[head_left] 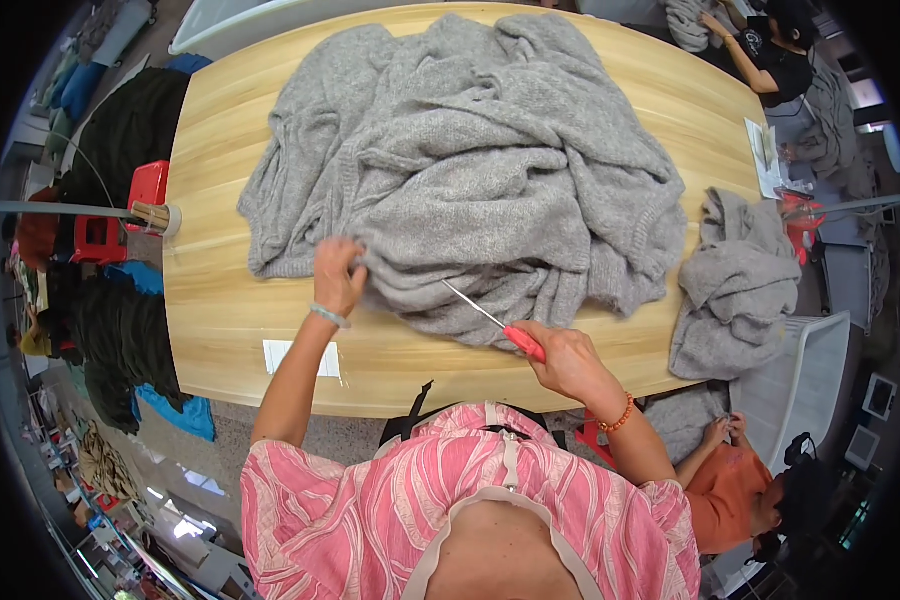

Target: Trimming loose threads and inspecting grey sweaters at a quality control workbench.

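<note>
A heap of grey knit sweaters (470, 190) covers the middle of the wooden table in front of me, its folds loose and overlapping. At the heap's near left edge is my left hand (340, 275), fingers curled in beside the fabric. Whatever those fingers pinch is too small to make out. My right hand (568, 362) is wrapped round the red handle of a thin metal-shafted tool (523, 342). The shaft slants up and left, and its tip meets the near folds of the grey knit. What shape that tip has cannot be seen.
Another crumpled grey garment (735, 285) lies at the table's right end, above a white bin (808, 375). White paper (300, 358) sits near the front edge. A cup of sticks (160, 218) is at the left edge. One person (735, 490) sits right, another (770, 60) far right.
</note>
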Demonstrator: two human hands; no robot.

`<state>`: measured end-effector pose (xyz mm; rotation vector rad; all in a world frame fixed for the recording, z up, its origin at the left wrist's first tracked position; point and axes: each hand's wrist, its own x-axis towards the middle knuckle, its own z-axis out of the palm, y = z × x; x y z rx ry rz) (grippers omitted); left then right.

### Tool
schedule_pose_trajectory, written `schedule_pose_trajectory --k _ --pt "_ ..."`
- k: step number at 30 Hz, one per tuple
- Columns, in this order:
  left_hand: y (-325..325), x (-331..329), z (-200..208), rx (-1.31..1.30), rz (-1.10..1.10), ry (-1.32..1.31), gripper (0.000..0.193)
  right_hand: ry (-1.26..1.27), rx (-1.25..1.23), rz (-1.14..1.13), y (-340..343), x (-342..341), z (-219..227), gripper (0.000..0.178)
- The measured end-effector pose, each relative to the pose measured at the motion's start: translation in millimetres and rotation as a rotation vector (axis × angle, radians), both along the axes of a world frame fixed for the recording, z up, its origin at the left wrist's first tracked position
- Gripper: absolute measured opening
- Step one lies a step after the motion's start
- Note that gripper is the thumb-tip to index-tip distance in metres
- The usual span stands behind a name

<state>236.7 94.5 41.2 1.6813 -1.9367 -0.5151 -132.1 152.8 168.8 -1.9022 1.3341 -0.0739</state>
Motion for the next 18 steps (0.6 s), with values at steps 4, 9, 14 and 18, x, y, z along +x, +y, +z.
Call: schedule_pose_trajectory --k 4,9,14,18 --pt "-91.5 -25.0 49.3 -0.376 0.006 -0.238 0.030 0.019 -0.020 -0.053 4.2 -7.7 0.9 0.034" --pt "-158.5 8.8 19.1 0.007 0.070 -0.066 0.028 -0.016 -0.039 -0.071 13.4 -8.4 2.3 0.034" --pt "-122.6 -11.2 86.6 -0.057 -0.002 0.323 0.024 -0.007 0.009 -0.119 16.5 -21.9 4.0 0.037" --pt "-42.7 -52.6 199.0 -0.179 -0.053 0.910 0.035 -0.092 0.022 -0.002 6.2 -16.9 11.3 0.043"
